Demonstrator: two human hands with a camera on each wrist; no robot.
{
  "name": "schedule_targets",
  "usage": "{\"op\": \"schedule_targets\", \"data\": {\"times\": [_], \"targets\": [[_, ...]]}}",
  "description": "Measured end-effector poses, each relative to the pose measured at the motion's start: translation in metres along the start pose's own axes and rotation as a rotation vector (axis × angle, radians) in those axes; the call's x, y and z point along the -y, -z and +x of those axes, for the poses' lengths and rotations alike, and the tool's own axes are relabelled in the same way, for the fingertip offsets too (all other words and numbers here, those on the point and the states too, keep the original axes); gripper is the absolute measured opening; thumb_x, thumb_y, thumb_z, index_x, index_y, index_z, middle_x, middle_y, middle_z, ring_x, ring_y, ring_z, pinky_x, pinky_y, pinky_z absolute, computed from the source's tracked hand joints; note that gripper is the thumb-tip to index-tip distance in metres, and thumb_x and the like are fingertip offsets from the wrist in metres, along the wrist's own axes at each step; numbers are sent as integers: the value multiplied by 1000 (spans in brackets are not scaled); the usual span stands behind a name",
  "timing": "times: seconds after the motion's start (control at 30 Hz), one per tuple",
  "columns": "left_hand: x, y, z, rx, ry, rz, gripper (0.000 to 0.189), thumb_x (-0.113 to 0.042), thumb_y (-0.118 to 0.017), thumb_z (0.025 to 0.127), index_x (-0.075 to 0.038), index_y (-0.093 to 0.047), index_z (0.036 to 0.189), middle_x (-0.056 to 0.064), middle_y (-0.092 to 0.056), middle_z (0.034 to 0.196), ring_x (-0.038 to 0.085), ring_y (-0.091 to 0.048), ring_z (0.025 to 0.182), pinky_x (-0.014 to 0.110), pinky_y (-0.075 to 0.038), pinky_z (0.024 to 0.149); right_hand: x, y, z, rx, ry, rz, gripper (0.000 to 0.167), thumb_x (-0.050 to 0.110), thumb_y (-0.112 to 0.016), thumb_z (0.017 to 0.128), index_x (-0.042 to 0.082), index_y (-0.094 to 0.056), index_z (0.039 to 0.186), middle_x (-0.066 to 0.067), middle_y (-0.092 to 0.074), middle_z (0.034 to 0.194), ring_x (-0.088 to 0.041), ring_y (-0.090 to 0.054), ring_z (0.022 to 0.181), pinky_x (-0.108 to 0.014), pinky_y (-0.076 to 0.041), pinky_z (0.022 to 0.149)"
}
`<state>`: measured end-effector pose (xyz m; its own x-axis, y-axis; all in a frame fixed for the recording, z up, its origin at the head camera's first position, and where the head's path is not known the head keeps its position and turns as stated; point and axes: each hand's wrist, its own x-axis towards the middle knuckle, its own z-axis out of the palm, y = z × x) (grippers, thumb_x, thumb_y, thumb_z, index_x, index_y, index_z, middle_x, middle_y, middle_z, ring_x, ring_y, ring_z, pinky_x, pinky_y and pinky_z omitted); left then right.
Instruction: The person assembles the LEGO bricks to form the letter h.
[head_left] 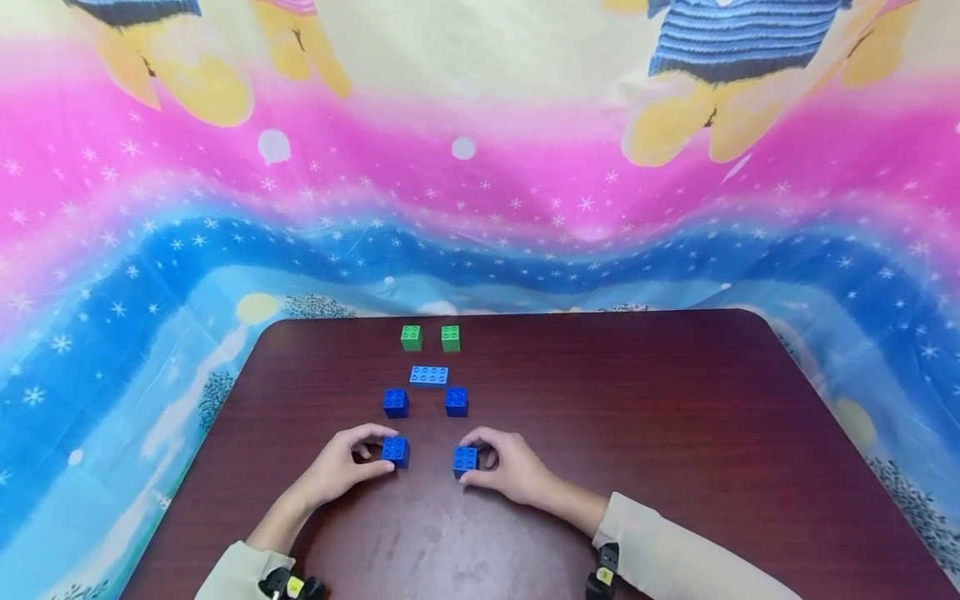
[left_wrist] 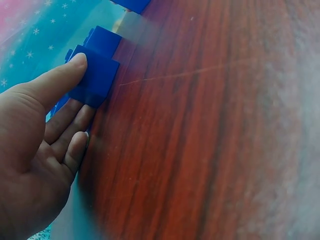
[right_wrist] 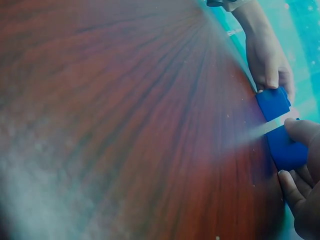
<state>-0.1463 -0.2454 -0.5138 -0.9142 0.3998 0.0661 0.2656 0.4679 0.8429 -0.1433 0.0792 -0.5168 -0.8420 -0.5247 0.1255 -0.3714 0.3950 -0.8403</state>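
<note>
My left hand [head_left: 341, 467] pinches a dark blue toy brick [head_left: 394, 452] between thumb and fingers, its studs facing up. Opposite it, my right hand [head_left: 512, 468] grips a second dark blue brick [head_left: 465, 461] in the same way, with a gap between the two bricks. In the left wrist view the thumb presses on the near side of the held brick [left_wrist: 95, 75], and fingers curl beneath. The right wrist view shows the right hand's brick [right_wrist: 288, 148] at the right edge, with the left hand [right_wrist: 270, 60] and its brick [right_wrist: 273, 103] beyond.
Just beyond the hands stand two more dark blue bricks, a left one [head_left: 395, 403] and a right one [head_left: 456, 402]. Behind them lies a longer light blue brick [head_left: 429, 377]. Two green bricks [head_left: 411, 337] stand near the far edge of the brown table [head_left: 637, 400]. A patterned cloth [head_left: 480, 192] hangs behind.
</note>
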Motion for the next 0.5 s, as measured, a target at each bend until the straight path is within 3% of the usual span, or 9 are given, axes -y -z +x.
{"op": "schedule_targets", "data": {"times": [0.23,0.5], "targets": [[0,-2,1,-18,5,11,38,-14,-83,86,-10,-71,122,6,-70,114,21,-62,91,28,-51,72,-6,2,0,-23,18,-30,38,19,-86,84,16,-69,117,3,-67,95,-4,-55,68,-22,-51,61],[3,-2,2,-28,16,7,35,-16,-83,87,-12,-72,120,6,-71,109,15,-61,84,27,-52,70,-11,0,3,-60,34,-30,38,21,-90,80,15,-73,114,7,-65,97,-13,-52,69,-21,-45,59]]}}
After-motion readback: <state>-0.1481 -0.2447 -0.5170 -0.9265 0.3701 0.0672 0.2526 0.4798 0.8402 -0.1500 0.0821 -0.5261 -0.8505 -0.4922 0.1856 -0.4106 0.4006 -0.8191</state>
